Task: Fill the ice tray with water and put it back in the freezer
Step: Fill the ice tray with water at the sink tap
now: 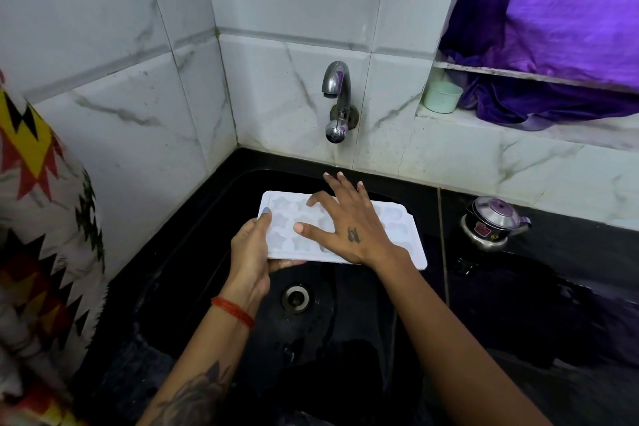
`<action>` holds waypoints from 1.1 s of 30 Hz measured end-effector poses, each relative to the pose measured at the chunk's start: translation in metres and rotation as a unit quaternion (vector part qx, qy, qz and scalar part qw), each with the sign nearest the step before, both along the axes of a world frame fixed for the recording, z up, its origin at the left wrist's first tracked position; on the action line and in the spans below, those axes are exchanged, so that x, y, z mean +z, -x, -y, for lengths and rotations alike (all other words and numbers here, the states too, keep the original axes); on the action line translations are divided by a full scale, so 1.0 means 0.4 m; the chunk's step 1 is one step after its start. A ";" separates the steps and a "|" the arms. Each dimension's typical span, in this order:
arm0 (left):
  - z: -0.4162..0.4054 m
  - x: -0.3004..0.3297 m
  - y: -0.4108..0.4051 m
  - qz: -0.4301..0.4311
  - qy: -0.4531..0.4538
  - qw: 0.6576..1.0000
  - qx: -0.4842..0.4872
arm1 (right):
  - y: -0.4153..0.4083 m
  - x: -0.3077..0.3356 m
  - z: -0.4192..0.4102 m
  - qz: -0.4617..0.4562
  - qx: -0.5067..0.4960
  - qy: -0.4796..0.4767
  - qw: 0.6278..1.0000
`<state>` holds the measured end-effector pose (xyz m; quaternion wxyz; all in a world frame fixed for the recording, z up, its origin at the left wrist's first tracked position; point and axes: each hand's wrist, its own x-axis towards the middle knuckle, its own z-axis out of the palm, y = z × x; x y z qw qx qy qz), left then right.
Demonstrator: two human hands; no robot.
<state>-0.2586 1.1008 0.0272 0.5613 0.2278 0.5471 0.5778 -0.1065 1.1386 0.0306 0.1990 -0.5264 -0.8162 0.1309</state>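
A white ice tray (pixel 408 235) with star-shaped cells is held level over the black sink (pixel 193 252), below the wall tap. My left hand (pixel 250 252) grips its left end, thumb on top and fingers underneath. Spread flat, my right hand (pixel 345 225) lies over the middle of the tray with straight fingers, hiding several cells. The chrome tap (pixel 337 93) sticks out of the tiled wall above the tray. No water runs from it.
The sink drain (pixel 295 297) lies below the tray. A small steel kettle (pixel 492 221) stands on the black counter at right. A pale green cup (pixel 442 97) and purple cloth (pixel 553 45) sit on the window ledge. A patterned cloth (pixel 38 218) hangs at left.
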 end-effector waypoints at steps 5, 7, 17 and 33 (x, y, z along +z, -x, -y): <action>-0.004 0.003 -0.006 0.000 0.000 1.000 0.000 | 0.020 0.004 -0.008 0.039 0.003 0.022 0.999; -0.005 0.003 -0.007 -0.002 -0.002 1.000 -0.001 | 0.025 0.008 -0.010 0.041 0.001 0.040 0.998; -0.007 -0.004 -0.004 -0.004 -0.003 1.000 -0.006 | 0.024 0.012 -0.010 0.105 -0.015 0.005 0.994; -0.006 -0.010 -0.006 -0.010 -0.008 1.000 -0.006 | 0.035 0.027 0.005 -0.008 -0.052 0.114 0.992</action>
